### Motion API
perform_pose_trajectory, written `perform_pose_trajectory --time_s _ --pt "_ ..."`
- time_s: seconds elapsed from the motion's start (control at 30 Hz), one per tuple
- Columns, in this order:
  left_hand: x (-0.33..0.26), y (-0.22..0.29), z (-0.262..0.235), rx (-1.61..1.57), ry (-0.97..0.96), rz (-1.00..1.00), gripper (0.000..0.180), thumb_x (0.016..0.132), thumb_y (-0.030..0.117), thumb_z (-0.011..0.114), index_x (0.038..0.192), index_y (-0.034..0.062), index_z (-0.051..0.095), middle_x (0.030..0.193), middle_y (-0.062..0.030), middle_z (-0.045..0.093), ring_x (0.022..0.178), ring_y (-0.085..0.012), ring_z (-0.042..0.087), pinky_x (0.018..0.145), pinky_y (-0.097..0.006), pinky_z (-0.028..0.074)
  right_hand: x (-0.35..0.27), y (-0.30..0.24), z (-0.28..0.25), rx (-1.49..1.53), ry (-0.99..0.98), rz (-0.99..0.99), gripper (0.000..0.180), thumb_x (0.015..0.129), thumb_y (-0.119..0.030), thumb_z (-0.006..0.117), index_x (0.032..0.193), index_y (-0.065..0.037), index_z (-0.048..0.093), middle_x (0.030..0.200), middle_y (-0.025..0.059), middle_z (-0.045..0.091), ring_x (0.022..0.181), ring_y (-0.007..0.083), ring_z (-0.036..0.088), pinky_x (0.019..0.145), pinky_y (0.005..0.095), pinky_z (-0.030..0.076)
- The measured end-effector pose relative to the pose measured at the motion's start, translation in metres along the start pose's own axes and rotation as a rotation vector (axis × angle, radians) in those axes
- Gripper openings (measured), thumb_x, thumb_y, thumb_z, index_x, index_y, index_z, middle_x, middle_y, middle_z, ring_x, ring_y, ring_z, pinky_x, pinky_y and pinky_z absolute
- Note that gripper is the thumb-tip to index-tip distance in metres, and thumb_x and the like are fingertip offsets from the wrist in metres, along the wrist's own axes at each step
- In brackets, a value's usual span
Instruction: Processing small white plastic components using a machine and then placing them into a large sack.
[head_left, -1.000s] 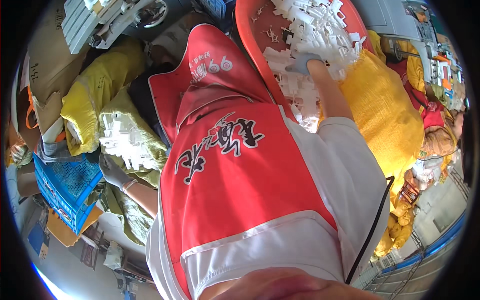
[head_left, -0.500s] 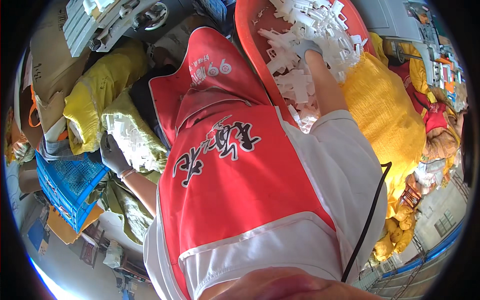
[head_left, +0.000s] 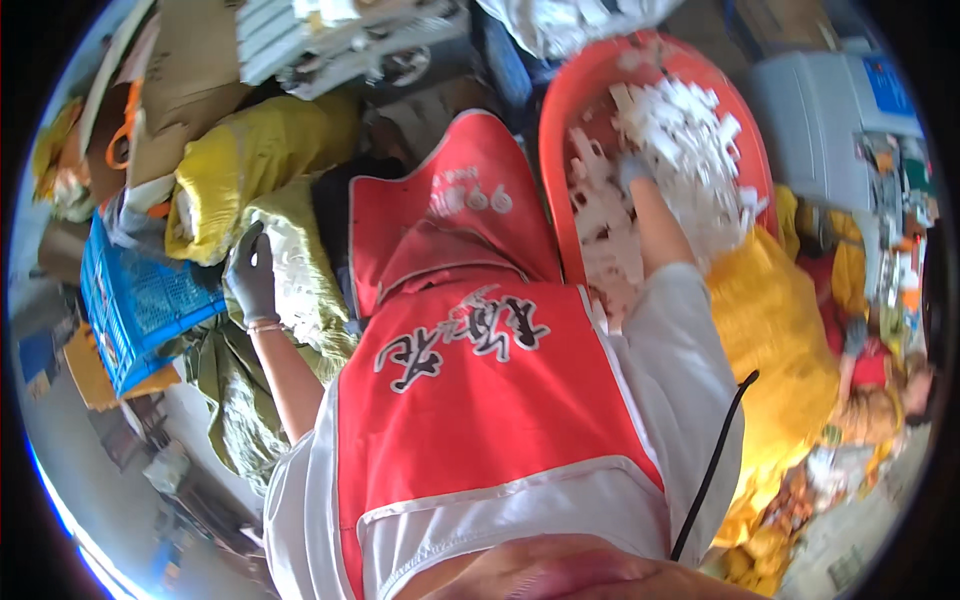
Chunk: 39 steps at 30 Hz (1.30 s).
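One left hand (head_left: pixel 250 287): fingers parted, beside sack (head_left: pixel 284 208) | right hand (head_left: pixel 632 172): amid white pieces (head_left: pixel 685 135), grip unclear

Grey flr (head_left: pixel 85 470) lower L, bright blue-white light (head_left: pixel 55 515) along rim; cardbd box (head_left: pixel 195 95) upper L; lt-grey boxy unit (head_left: pixel 805 130) upper R.

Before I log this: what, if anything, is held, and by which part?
Cannot be told: the left hand is at the green sack, the right hand among white pieces in the red tub, both grips unclear.
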<state>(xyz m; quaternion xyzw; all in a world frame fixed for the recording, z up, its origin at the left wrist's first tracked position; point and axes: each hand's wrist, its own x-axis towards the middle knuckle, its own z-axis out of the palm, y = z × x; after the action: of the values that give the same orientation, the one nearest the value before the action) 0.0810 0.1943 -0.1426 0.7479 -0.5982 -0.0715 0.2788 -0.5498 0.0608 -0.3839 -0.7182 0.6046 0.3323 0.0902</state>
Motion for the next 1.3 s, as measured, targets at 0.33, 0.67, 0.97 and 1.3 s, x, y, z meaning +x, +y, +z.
perform_pose_trajectory --time_s 0.33,0.67,0.97,1.3 --pt "0.129 0.154 -0.019 -0.161 0.222 0.531 0.021 0.08 0.013 0.061 0.099 0.0044 0.063 0.099 -0.0132 0.064 0.092 -0.0292 0.061 0.08 -0.033 0.048 -0.085 0.008 -0.075 1.481 0.696 0.043 0.052 0.088 -0.022 0.053 0.134 -0.003 0.036 0.13 0.0123 0.046 0.115 0.0212 0.047 0.096 0.0304 0.037" --pt "0.211 0.2 0.011 -0.292 -0.062 0.658 0.032 0.074 0.022 0.069 0.103 0.0082 0.062 0.091 -0.0131 0.065 0.081 -0.0274 0.063 0.073 -0.034 0.049 -0.14 -0.015 -0.226 1.777 0.767 -0.291 0.037 0.095 -0.018 0.042 0.128 -0.002 0.039 0.115 0.007 0.051 0.105 0.0135 0.051 0.089 0.0283 0.043" --pt "0.214 0.184 0.007 -0.434 0.089 0.603 0.034 0.075 0.029 0.069 0.102 0.0096 0.063 0.09 -0.0114 0.066 0.082 -0.027 0.064 0.072 -0.032 0.05 -0.119 -0.068 -0.388 1.574 0.932 -0.671 0.041 0.09 -0.016 0.052 0.127 -0.002 0.044 0.118 0.007 0.051 0.104 0.0131 0.05 0.091 0.0247 0.04" --pt "0.106 0.069 -0.015 -0.555 0.191 0.09 0.031 0.083 0.013 0.065 0.108 -0.0031 0.057 0.101 -0.0055 0.061 0.088 -0.0099 0.057 0.079 -0.022 0.047 -0.108 -0.111 -0.434 0.573 1.12 -0.863 0.036 0.085 -0.012 0.053 0.121 -0.012 0.052 0.123 0.0105 0.049 0.116 0.0256 0.046 0.096 0.0345 0.038"
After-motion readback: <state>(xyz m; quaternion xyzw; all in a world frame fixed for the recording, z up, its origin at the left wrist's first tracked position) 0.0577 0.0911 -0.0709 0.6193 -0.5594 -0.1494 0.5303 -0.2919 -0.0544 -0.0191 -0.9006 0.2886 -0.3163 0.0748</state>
